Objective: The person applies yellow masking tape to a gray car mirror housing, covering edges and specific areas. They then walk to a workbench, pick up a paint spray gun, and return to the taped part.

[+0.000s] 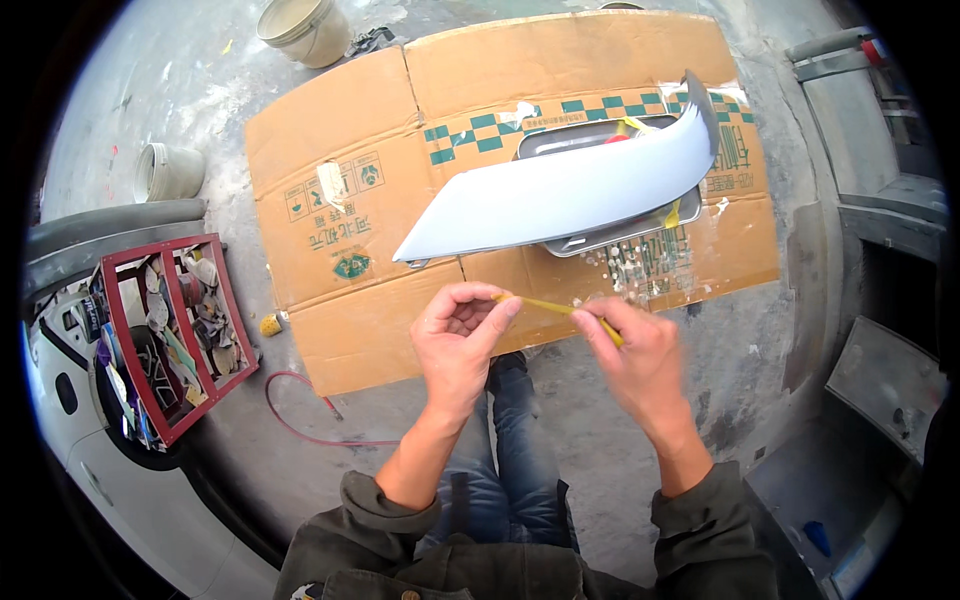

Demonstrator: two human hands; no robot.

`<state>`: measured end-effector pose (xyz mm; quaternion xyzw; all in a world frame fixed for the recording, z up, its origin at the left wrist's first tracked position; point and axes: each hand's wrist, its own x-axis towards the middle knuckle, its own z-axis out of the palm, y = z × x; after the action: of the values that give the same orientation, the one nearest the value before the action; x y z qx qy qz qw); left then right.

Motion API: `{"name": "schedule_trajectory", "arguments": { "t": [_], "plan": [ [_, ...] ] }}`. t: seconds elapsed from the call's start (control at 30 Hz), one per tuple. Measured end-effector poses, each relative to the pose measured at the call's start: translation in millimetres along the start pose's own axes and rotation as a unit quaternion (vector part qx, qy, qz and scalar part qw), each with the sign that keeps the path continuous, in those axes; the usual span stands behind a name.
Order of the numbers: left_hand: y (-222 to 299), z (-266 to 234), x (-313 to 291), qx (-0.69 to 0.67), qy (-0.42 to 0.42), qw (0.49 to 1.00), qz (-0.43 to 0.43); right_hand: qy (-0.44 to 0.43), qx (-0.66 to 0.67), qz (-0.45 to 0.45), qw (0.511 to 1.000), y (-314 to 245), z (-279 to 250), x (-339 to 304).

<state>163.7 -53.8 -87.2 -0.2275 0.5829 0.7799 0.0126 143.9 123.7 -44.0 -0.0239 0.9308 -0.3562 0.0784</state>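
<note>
Between my two hands a strip of yellow masking tape is stretched over the near edge of the cardboard. My left hand pinches its free end between thumb and forefinger. My right hand is closed on the other end, where a thicker yellow part, seemingly the roll, shows edge-on; the palm side is hidden. Beyond the hands, a long curved pale grey car body panel lies on a dark grey tray-like support. Bits of yellow tape show on that support. Neither hand touches the panel.
A flattened cardboard sheet covers the floor under the panel. Two buckets stand at the far left. A red-framed bin of scraps is on the left beside a white car. A red hose curls near my feet.
</note>
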Motion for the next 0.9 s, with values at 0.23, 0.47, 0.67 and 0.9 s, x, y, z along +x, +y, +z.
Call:
{"name": "schedule_trajectory", "arguments": {
  "t": [0.23, 0.47, 0.67, 0.9],
  "plan": [
    [11.4, -24.7, -19.3, 0.163, -0.051, 0.982, 0.083, -0.060, 0.138, 0.080, 0.985, 5.6, 24.0, -32.9],
    [10.8, -37.3, -36.9, 0.179, -0.042, 0.982, 0.042, -0.052, 0.202, 0.056, 0.976, 14.4, 46.6, -63.5],
    [-2.5, -37.6, -42.3, 0.163, -0.018, 0.986, -0.008, -0.021, 0.238, 0.016, 0.971, 37.5, 66.0, -65.9],
    [-14.1, -25.1, -23.5, 0.364, -0.131, 0.904, 0.181, 0.135, 0.324, -0.020, 0.936, 84.7, 117.3, -56.9]
  ]
}}
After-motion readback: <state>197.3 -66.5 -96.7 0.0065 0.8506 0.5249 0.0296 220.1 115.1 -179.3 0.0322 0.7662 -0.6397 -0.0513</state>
